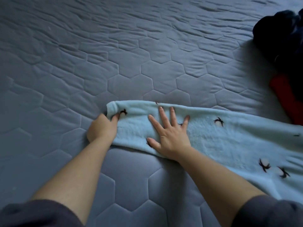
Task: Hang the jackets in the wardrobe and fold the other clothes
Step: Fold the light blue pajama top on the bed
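With left hand point(102, 126) pinching the hemmed end of the pale blue fleece garment point(229, 140); with right hand point(170, 136) spread flat, pressing it onto the grey quilted mattress point(131, 54). Probably mid-fold: laid as a long strip, not yet bundled. Farther right, lying unfolded: dark clothes heap point(282, 35), red garment point(285, 95). No wardrobe in view.

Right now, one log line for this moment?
step: smoothing blue garment | left hand: grips its end | right hand: flat on it | dark clothes: untouched, on bed
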A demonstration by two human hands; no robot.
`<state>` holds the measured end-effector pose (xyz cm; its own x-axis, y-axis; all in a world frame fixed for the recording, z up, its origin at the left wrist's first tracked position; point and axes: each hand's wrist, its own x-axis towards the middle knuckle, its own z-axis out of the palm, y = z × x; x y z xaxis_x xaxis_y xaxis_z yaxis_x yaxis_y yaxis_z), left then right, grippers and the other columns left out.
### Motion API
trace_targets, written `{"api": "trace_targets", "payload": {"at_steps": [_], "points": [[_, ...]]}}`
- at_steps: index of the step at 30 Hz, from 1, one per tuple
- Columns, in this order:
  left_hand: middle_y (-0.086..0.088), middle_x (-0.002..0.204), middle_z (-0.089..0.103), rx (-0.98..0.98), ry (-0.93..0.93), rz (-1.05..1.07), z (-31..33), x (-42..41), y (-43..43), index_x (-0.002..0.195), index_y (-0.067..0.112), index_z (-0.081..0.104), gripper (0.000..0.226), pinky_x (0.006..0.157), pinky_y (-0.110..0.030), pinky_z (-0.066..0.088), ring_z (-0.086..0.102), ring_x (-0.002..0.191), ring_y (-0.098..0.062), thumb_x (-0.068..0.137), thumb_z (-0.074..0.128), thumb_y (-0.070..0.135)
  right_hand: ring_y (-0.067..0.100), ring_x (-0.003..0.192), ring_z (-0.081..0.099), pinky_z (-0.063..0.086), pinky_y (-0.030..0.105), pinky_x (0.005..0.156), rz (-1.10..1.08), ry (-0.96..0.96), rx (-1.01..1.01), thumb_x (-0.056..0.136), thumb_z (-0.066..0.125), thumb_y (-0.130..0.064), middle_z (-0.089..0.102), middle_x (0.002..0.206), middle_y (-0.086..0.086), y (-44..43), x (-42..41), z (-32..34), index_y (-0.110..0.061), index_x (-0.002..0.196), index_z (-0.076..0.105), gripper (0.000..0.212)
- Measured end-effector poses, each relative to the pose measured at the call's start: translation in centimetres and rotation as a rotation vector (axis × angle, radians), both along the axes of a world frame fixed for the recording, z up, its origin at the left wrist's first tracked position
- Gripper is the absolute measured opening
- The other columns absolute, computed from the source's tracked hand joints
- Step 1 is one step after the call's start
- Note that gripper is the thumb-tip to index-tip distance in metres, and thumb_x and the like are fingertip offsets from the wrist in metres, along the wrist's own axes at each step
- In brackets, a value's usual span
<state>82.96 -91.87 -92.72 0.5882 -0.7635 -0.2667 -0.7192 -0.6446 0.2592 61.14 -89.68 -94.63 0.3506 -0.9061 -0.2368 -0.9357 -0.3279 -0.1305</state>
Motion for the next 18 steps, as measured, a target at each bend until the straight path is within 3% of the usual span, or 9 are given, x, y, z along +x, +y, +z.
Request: {"api": "trace_targets", "payload": {"at_steps": [4,6,9,11,12,15,18], "points": [[-0.019,0.115,0.063,0.001,0.086,0.005,0.3,0.6,-0.4,0.114,0.011,0.06,0.059,0.08,-0.039,0.041,0.057,0.108,-0.039,0.087,0.046,0.061,0.032,0.145,-0.02,-0.008,0.075,0.103,0.006,-0.015,0.031,0.075,0.011,-0.077,-0.018,0.159,-0.003,-0.4,0.1,0.4,-0.045,0.148,-0.006,0.081],[-0.021,0.12,0.061,0.01,0.143,0.002,2.3,0.6,-0.4,0.115,0.006,0.059,0.055,0.087,-0.04,0.043,0.055,0.112,-0.04,0.087,0.053,0.053,0.025,0.147,-0.014,-0.007,0.066,0.109,-0.073,-0.168,0.054,0.079,0.024,-0.074,-0.012,0.161,-0.005,0.6,-0.3,1.9,-0.044,0.149,0.0,0.079],[-0.013,0.104,0.065,-0.235,0.373,-0.052,6.9,-1.9,0.5,0.098,0.012,0.058,0.028,0.08,-0.036,0.044,0.061,0.099,-0.031,0.086,0.065,0.037,0.016,0.146,0.018,0.014,0.042,0.118,-0.42,-0.737,0.244,0.092,0.05,-0.049,0.024,0.157,-0.002,2.4,-1.1,5.4,-0.033,0.149,0.021,0.067],[-0.002,0.091,0.068,-0.358,0.671,-0.191,10.6,-5.7,2.2,0.088,0.019,0.059,0.019,0.073,-0.029,0.047,0.063,0.081,-0.016,0.08,0.072,0.031,0.016,0.133,0.042,0.034,0.033,0.106,-0.8,-1.205,0.428,0.096,0.051,-0.039,0.048,0.142,0.002,2.8,-2.6,8.7,-0.026,0.14,0.04,0.047],[0.004,0.086,0.069,-0.353,0.823,-0.27,12.5,-8.0,3.4,0.086,0.022,0.061,0.018,0.071,-0.026,0.048,0.062,0.075,-0.008,0.075,0.071,0.031,0.018,0.129,0.047,0.037,0.035,0.101,-0.964,-1.362,0.549,0.096,0.047,-0.043,0.055,0.133,0.003,2.9,-3.7,10.4,-0.026,0.133,0.046,0.041],[0.012,0.08,0.071,-0.224,1.126,-0.519,16.7,-14.9,7.5,0.088,0.022,0.067,0.016,0.069,-0.017,0.049,0.061,0.073,0.002,0.072,0.068,0.022,0.027,0.113,0.056,0.048,0.046,0.091,-1.134,-1.665,0.842,0.089,0.033,-0.067,0.06,0.118,0.01,4.2,-9.1,15.3,-0.02,0.132,0.053,0.067],[0.011,0.081,0.068,-0.143,1.109,-0.774,18.9,-21.7,11.4,0.095,0.022,0.067,0.02,0.07,-0.018,0.047,0.058,0.075,0.005,0.074,0.067,0.02,0.03,0.092,0.069,0.058,0.038,0.075,-1.156,-1.842,0.977,0.084,0.027,-0.074,0.068,0.102,0.021,6.8,-15.1,19.5,-0.006,0.111,0.069,0.085]]}}
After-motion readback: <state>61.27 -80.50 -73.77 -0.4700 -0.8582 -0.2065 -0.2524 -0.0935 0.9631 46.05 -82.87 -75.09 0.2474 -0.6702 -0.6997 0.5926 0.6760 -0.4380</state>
